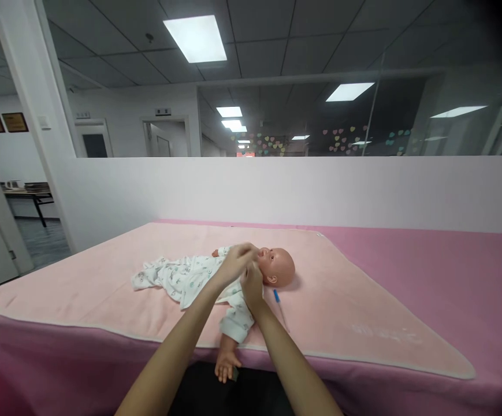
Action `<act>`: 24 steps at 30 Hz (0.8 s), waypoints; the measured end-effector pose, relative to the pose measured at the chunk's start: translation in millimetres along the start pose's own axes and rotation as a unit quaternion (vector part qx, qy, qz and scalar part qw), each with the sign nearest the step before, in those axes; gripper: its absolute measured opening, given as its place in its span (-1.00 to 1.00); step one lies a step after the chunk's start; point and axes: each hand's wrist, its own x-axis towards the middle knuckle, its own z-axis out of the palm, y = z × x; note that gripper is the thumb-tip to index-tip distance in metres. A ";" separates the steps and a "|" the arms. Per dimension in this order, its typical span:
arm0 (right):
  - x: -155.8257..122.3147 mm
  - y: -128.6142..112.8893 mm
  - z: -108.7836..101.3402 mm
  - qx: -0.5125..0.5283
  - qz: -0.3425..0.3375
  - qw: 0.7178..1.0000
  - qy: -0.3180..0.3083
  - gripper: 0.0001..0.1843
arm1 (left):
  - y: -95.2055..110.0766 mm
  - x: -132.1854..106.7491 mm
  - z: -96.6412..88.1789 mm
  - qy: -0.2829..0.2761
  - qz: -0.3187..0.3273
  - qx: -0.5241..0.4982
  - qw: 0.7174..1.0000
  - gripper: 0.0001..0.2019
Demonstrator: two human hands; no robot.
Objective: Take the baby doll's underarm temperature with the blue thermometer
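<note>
A baby doll (pixel 282 266) lies on its back, head to the right, dressed in a white outfit (pixel 188 274) with a small green print. Both my hands meet at the doll's collar and chin. My left hand (pixel 237 261) is bent over the neck, slightly blurred, with its fingers pressed together. Close against it, my right hand (pixel 252 283) is closed with the fingertips drawn in. Whatever they pinch is hidden by the fingers. One doll arm (pixel 227 358) hangs over the near edge. A slim stick with a blue end (pixel 276 296) rests beside my right wrist.
A peach pad (pixel 341 300) with a pale edge covers much of the pink padded surface (pixel 428 266). Behind it runs a low white wall (pixel 298 190) topped by glass. At the left a doorway shows a table (pixel 34 195) in another room.
</note>
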 end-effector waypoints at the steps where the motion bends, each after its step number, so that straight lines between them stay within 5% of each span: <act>1: -0.4 -0.3 0.3 0.000 0.010 1.000 0.006 -0.63 | 0.6 8.8 -6.2 0.134 -0.032 0.059 0.989 -0.50; 2: -0.7 -0.5 1.3 0.001 0.031 0.999 0.021 -0.68 | -2.0 15.1 -8.4 0.227 -0.057 0.114 0.966 -0.58; 3: -0.8 -0.5 3.0 0.006 0.052 0.998 0.035 -0.71 | -7.1 19.3 -6.9 0.250 -0.059 0.161 0.953 -0.64; 6: -0.9 1.8 9.4 0.047 0.074 0.995 0.053 -0.75 | -30.3 21.7 9.9 0.232 -0.059 0.259 0.936 -0.65; 10: -1.4 8.4 16.2 0.083 0.074 0.992 0.067 -0.78 | -51.3 12.7 30.0 0.286 -0.019 0.316 0.905 -0.67; 16: 0.4 16.1 22.8 0.103 0.087 0.987 0.088 -0.76 | -50.5 -7.7 37.3 0.318 0.085 0.322 0.888 -0.77; 24: -0.5 16.5 20.6 0.098 0.079 0.990 0.065 -0.68 | -52.3 -13.3 39.6 0.345 0.105 0.291 0.886 -0.80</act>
